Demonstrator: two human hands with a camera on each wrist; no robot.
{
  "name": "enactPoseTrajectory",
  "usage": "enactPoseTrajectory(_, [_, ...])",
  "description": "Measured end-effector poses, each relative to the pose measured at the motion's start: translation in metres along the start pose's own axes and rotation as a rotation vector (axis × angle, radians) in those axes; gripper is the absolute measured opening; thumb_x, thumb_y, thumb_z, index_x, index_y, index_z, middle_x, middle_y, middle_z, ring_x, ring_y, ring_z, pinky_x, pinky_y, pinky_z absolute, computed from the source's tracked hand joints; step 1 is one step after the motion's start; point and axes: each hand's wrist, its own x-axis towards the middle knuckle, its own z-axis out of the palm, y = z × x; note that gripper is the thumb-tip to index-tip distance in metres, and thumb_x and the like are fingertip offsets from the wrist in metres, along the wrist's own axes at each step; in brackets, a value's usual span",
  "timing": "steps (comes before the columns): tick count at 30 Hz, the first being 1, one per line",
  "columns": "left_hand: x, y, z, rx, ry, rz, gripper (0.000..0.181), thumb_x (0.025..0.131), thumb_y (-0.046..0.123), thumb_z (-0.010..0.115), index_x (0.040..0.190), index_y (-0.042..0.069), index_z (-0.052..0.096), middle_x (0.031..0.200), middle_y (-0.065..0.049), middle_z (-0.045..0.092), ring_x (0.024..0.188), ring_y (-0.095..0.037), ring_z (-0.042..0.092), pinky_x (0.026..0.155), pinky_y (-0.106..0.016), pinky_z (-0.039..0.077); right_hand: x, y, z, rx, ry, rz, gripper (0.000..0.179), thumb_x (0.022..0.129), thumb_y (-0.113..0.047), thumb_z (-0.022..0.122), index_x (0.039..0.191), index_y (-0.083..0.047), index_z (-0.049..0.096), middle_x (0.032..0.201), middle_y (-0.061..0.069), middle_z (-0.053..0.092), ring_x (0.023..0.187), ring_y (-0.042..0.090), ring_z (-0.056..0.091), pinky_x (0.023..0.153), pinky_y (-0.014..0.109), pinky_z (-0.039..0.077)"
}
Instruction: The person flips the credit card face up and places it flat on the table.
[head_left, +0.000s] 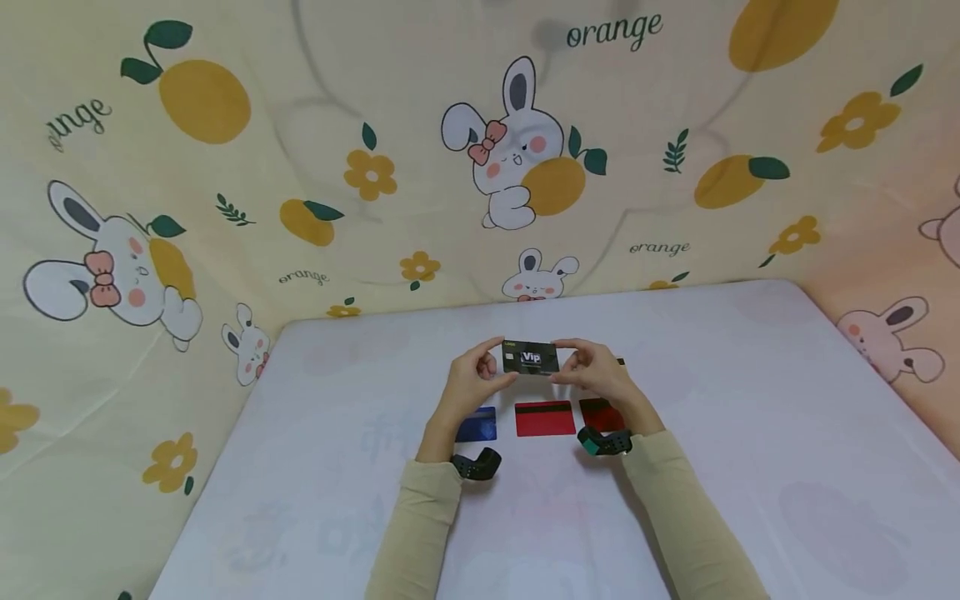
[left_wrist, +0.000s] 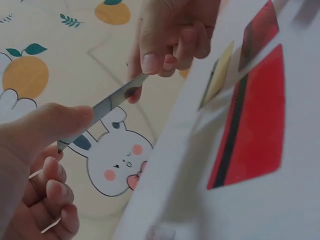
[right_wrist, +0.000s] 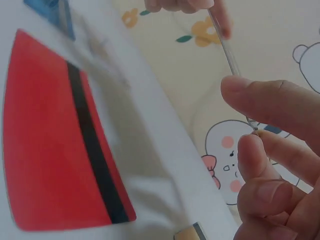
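A black card with "Vip" printed on it (head_left: 530, 358) is held up over the table, its printed face toward the head camera. My left hand (head_left: 471, 379) pinches its left side between thumb and fingers. On the other side, my right hand (head_left: 596, 368) pinches the right edge the same way. Both wrist views show the card (left_wrist: 111, 106) nearly edge-on. Below it, a red card with a dark stripe (head_left: 545, 422) lies flat. A blue card (head_left: 477, 425) is partly covered by the left wrist, and a second red card (head_left: 598, 415) by the right.
A yellowish card with a dark stripe (left_wrist: 218, 75) lies beyond the red ones, mostly behind the right hand in the head view. The white tabletop (head_left: 315, 483) meets a printed cloth backdrop (head_left: 420, 100) at its back. Dark bands (head_left: 477, 464) circle both wrists.
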Motion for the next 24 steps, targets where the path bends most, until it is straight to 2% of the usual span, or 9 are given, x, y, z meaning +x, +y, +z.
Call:
enactPoseTrajectory(6, [0.002,-0.012,0.008,0.062,-0.044,-0.016,0.057,0.077,0.017,0.080,0.128,0.002,0.059,0.076,-0.008,0.054,0.064,-0.007,0.042,0.059,-0.015,0.035,0.001,0.003,-0.003,-0.063,-0.005,0.014,0.068,0.079,-0.012,0.078,0.138,0.000,0.047,0.070,-0.002,0.055,0.061,0.009,0.045,0.054,0.022,0.040])
enactPoseTrajectory(13, [0.004,-0.019,0.007,0.107,-0.089,-0.051,0.055,0.076,0.022,0.081,0.124,0.004,0.061,0.073,-0.004,0.052,0.063,-0.007,0.041,0.059,-0.016,0.034,0.005,0.006,-0.004,-0.117,-0.036,-0.003,0.066,0.078,-0.012,0.079,0.135,0.003,0.050,0.066,-0.003,0.055,0.059,0.008,0.044,0.052,0.022,0.037])
enactPoseTrajectory(19, [0.006,-0.022,0.007,0.146,-0.131,-0.089,0.057,0.075,0.026,0.082,0.123,0.005,0.062,0.070,0.001,0.048,0.063,-0.008,0.042,0.061,-0.018,0.035,0.009,0.010,-0.004,-0.233,-0.044,0.023,0.064,0.079,-0.017,0.079,0.135,-0.001,0.052,0.065,-0.001,0.058,0.063,0.013,0.047,0.056,0.024,0.037])
enactPoseTrajectory(24, [0.007,-0.023,0.009,0.162,-0.155,-0.118,0.057,0.076,0.028,0.082,0.124,0.005,0.061,0.068,0.004,0.045,0.062,-0.008,0.040,0.061,-0.019,0.035,0.011,0.013,-0.006,-0.327,-0.053,0.010,0.063,0.080,-0.018,0.078,0.135,-0.001,0.052,0.064,0.002,0.058,0.061,0.014,0.048,0.058,0.025,0.038])
